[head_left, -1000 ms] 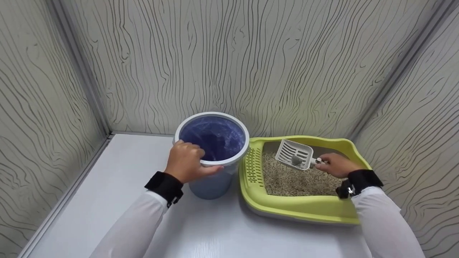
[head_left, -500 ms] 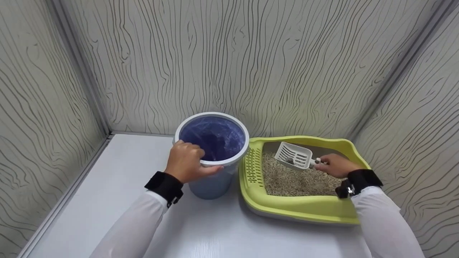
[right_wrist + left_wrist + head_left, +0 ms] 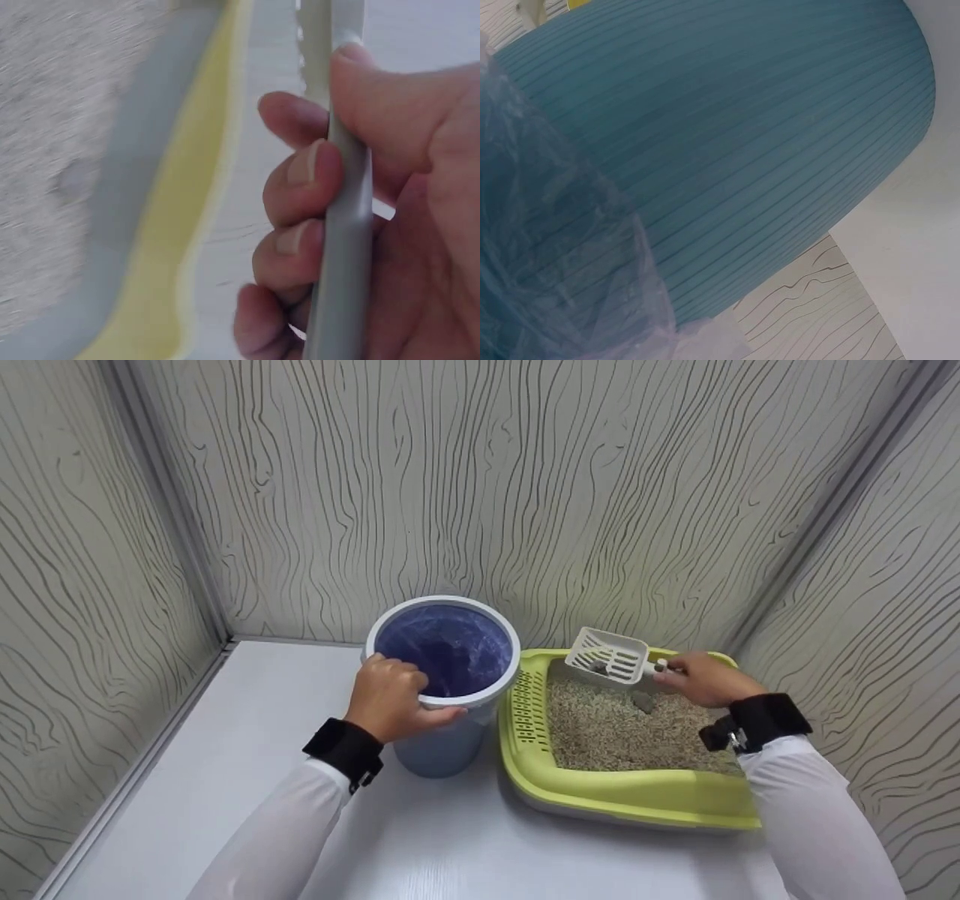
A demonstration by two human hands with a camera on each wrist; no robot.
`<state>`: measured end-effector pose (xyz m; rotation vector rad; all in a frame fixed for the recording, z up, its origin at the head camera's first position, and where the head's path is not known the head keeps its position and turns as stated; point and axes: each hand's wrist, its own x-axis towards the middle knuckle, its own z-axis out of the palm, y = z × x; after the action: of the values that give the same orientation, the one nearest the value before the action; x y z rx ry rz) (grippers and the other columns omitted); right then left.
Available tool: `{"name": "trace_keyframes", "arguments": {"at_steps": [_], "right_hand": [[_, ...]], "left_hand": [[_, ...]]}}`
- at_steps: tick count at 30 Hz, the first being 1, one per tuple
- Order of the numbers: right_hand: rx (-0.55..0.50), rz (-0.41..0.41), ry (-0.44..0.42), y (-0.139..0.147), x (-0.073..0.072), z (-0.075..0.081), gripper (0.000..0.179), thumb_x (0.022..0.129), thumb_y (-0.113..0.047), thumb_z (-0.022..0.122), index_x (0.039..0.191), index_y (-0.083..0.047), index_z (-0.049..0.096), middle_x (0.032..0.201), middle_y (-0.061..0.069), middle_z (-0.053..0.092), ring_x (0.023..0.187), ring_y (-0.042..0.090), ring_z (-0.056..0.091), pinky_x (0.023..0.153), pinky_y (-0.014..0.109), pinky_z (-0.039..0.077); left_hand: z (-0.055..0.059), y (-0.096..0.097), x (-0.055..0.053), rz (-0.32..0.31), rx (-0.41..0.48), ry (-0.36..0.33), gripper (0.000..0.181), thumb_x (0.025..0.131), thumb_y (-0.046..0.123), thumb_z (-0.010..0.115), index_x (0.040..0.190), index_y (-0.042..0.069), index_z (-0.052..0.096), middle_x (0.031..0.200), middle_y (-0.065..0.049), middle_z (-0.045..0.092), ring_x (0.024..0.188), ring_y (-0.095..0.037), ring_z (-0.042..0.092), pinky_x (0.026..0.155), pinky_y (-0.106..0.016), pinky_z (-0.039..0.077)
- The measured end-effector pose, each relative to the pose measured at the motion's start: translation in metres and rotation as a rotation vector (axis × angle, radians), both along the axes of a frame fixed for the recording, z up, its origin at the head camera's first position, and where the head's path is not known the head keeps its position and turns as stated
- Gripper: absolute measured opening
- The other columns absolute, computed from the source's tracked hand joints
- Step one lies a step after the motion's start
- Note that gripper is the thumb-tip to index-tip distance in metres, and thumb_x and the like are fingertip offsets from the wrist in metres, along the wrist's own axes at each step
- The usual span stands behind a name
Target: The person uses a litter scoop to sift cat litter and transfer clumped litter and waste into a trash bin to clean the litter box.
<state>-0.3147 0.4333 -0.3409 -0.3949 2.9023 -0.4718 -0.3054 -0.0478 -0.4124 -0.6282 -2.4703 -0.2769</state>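
Observation:
My left hand (image 3: 390, 697) grips the near-left rim of a blue trash bin (image 3: 439, 746), thumb outside and fingers over the edge. A translucent liner (image 3: 562, 247) hangs over the bin's ribbed side in the left wrist view. In my right hand (image 3: 709, 681) is a white slotted litter scoop (image 3: 631, 651), held above the back edge of a yellow-green litter box (image 3: 637, 793). The right wrist view has the fingers curled round the scoop's handle (image 3: 346, 255). A small grey clump (image 3: 598, 667) sits in the scoop. Another clump (image 3: 643, 703) lies on the litter (image 3: 600, 742).
Bin and litter box stand side by side on a white tabletop (image 3: 247, 720). A wood-grain patterned wall (image 3: 450, 495) rises close behind both, with side walls at left and right. Slots pierce the box's left ledge (image 3: 531, 712).
My right hand has lifted the scoop up and back, from over the litter to the box's far edge. The clump on the litter has come into sight. My left hand stays on the bin.

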Motion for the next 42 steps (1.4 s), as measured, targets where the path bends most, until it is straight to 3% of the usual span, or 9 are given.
{"name": "trace_keyframes", "arguments": {"at_steps": [4, 7, 12, 15, 19, 24, 28, 32, 42], "right_hand": [[-0.016, -0.011, -0.019, -0.032, -0.002, 0.038, 0.039, 0.107, -0.039, 0.056, 0.11, -0.002, 0.07, 0.077, 0.002, 0.058, 0.062, 0.013, 0.047, 0.055, 0.029, 0.044], [-0.023, -0.006, 0.002, -0.062, -0.004, 0.061, 0.037, 0.106, -0.042, 0.055, 0.101, -0.008, 0.069, 0.073, -0.002, 0.052, 0.059, 0.012, 0.042, 0.051, 0.028, 0.039], [-0.05, -0.004, 0.071, -0.123, -0.007, 0.08, 0.034, 0.105, -0.04, 0.059, 0.105, -0.01, 0.073, 0.073, -0.002, 0.054, 0.058, 0.012, 0.043, 0.051, 0.027, 0.039], [-0.057, -0.005, 0.21, -0.159, -0.005, 0.075, 0.028, 0.102, -0.036, 0.066, 0.11, -0.012, 0.075, 0.08, 0.002, 0.066, 0.062, 0.016, 0.054, 0.057, 0.031, 0.048], [-0.002, 0.032, 0.536, -0.193, -0.005, 0.052, 0.021, 0.096, -0.029, 0.074, 0.108, -0.012, 0.078, 0.088, 0.008, 0.076, 0.07, 0.023, 0.067, 0.065, 0.039, 0.057], [0.118, 0.111, 0.932, -0.209, -0.006, 0.022, 0.016, 0.096, -0.025, 0.073, 0.104, -0.012, 0.079, 0.08, 0.012, 0.072, 0.057, 0.026, 0.065, 0.048, 0.041, 0.054], [0.182, 0.155, 1.094, -0.211, -0.007, 0.012, 0.014, 0.097, -0.023, 0.071, 0.103, -0.011, 0.078, 0.074, 0.011, 0.068, 0.05, 0.023, 0.059, 0.042, 0.038, 0.051], [0.168, 0.175, 1.09, -0.209, -0.007, 0.01, 0.014, 0.097, -0.022, 0.071, 0.103, -0.011, 0.078, 0.073, 0.01, 0.066, 0.049, 0.021, 0.057, 0.042, 0.036, 0.05], [0.026, 0.156, 0.92, -0.205, -0.003, 0.006, 0.013, 0.095, -0.017, 0.074, 0.105, -0.011, 0.079, 0.076, 0.011, 0.069, 0.057, 0.024, 0.063, 0.049, 0.041, 0.053]], "left_hand": [[0.001, -0.001, 0.0, 0.002, 0.0, -0.005, 0.073, 0.072, 0.088, 0.064, 0.061, 0.016, 0.064, 0.064, 0.002, 0.064, 0.065, -0.022, 0.06, 0.078, -0.044, 0.048], [0.002, -0.001, 0.001, 0.003, 0.002, -0.009, 0.072, 0.072, 0.088, 0.065, 0.062, 0.017, 0.064, 0.064, 0.002, 0.064, 0.066, -0.022, 0.061, 0.079, -0.045, 0.049], [0.003, 0.0, 0.002, -0.003, 0.011, -0.009, 0.071, 0.072, 0.087, 0.066, 0.06, 0.017, 0.062, 0.064, 0.003, 0.064, 0.068, -0.022, 0.062, 0.08, -0.046, 0.05], [0.003, 0.001, 0.002, -0.008, 0.016, -0.006, 0.071, 0.072, 0.087, 0.066, 0.06, 0.017, 0.063, 0.066, 0.002, 0.066, 0.069, -0.022, 0.063, 0.082, -0.047, 0.051], [0.004, 0.001, 0.002, -0.004, 0.014, -0.012, 0.071, 0.072, 0.087, 0.066, 0.062, 0.016, 0.065, 0.068, 0.002, 0.068, 0.071, -0.022, 0.064, 0.083, -0.047, 0.051], [0.002, 0.0, 0.001, -0.006, 0.011, -0.006, 0.071, 0.072, 0.087, 0.066, 0.061, 0.016, 0.064, 0.066, 0.002, 0.066, 0.068, -0.023, 0.062, 0.081, -0.046, 0.05], [0.001, 0.0, 0.001, -0.005, 0.016, 0.009, 0.071, 0.072, 0.087, 0.066, 0.059, 0.017, 0.061, 0.063, 0.002, 0.064, 0.066, -0.023, 0.062, 0.08, -0.046, 0.05], [0.002, 0.0, 0.001, -0.002, 0.013, 0.001, 0.072, 0.072, 0.087, 0.065, 0.06, 0.017, 0.062, 0.063, 0.002, 0.064, 0.066, -0.023, 0.061, 0.079, -0.046, 0.05], [0.0, 0.0, 0.001, -0.005, 0.007, 0.024, 0.072, 0.071, 0.087, 0.066, 0.059, 0.017, 0.062, 0.062, 0.003, 0.064, 0.065, -0.022, 0.06, 0.076, -0.044, 0.048]]}}
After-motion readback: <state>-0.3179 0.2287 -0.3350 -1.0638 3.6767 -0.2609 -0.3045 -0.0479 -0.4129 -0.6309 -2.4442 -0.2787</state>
